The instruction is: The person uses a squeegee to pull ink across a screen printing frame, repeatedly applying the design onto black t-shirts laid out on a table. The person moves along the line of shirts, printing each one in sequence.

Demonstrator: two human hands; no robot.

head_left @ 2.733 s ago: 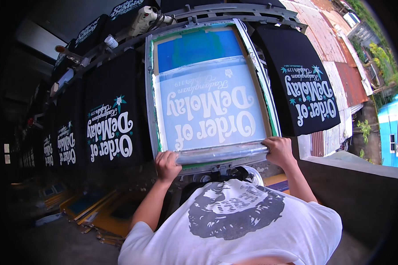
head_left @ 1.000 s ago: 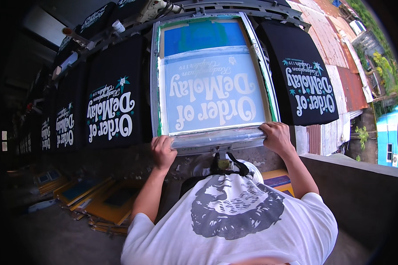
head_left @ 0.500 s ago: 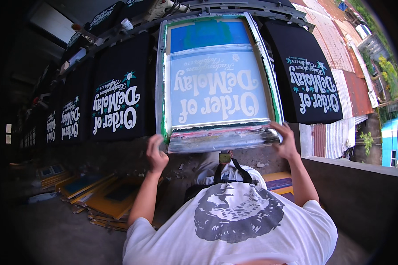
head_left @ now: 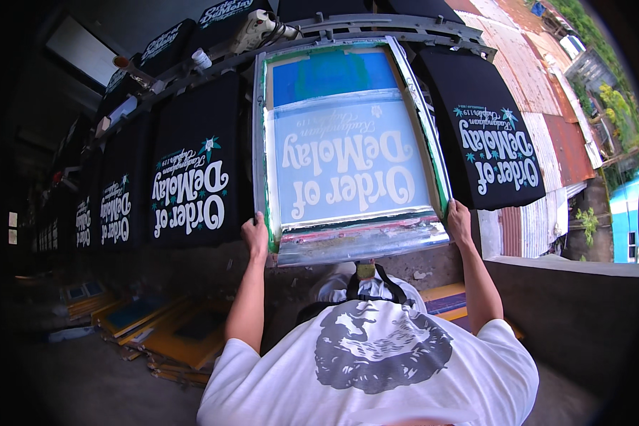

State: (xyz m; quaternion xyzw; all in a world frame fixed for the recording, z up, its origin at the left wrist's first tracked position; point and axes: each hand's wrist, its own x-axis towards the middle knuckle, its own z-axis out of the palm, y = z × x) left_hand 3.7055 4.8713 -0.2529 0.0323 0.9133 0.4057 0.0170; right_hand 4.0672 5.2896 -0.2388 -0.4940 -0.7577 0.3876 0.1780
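Note:
A silk-screen printing frame (head_left: 348, 160) lies in front of me, with metal sides, a pale blue mesh with see-through lettering and a darker blue band at its far end. Its near end (head_left: 362, 241) is silvery and smeared with pink and dark ink. My left hand (head_left: 255, 234) is closed on the near left side of the frame. On the opposite side, my right hand (head_left: 459, 221) grips the near right edge, thumb on top. What lies under the frame is mostly hidden.
Black printed shirts flank the frame, one on the right (head_left: 486, 135) and several on the left (head_left: 192, 163). Behind run a metal rail (head_left: 405, 28), a heat gun (head_left: 263, 30) and a white container (head_left: 201, 58). Yellow-framed screens (head_left: 184, 334) lie low left; a low wall (head_left: 568, 284) stands right.
My left hand has come onto the frame's left side and closed there. My right hand has shifted from the near corner to grip the right side. The view has tilted slightly.

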